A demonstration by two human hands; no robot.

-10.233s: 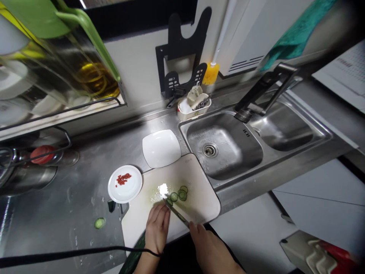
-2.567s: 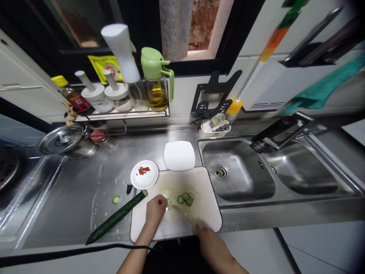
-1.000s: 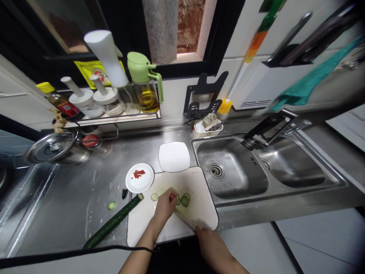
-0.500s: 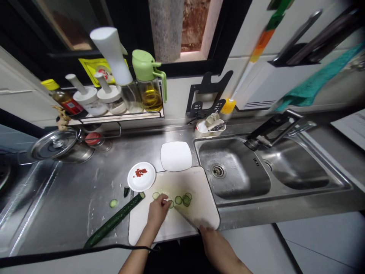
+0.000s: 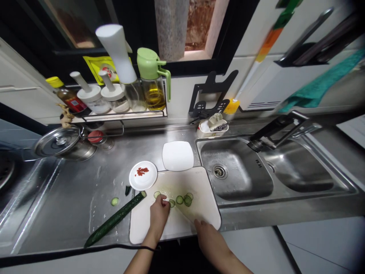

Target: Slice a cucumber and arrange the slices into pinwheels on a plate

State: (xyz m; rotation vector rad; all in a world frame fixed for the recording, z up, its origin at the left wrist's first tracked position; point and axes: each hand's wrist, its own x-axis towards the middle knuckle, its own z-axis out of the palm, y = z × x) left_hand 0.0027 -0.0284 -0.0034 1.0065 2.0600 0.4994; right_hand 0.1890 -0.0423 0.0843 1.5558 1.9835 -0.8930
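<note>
Cucumber slices point(image 5: 187, 200) on the cutting board point(image 5: 203, 186), both hands at the board's near half.

The slices spread across the board's middle, an overlapping cluster toward its right and single rounds to the left of that; the left hand point(image 5: 159, 215) is over the board's left half, fingers bunched nearly together beside one round, though I cannot tell whether they pinch it; the right hand point(image 5: 209, 238) is at the board's near right edge, fingers curled closed round a knife point(image 5: 184, 215), its blurred blade slanting over the board toward the slices; a long cucumber point(image 5: 115, 219) lies off the board's left side, cut end over the board; a round plate point(image 5: 135, 182) of red pieces point(image 5: 142, 171) sits at the board's far left corner.
</note>
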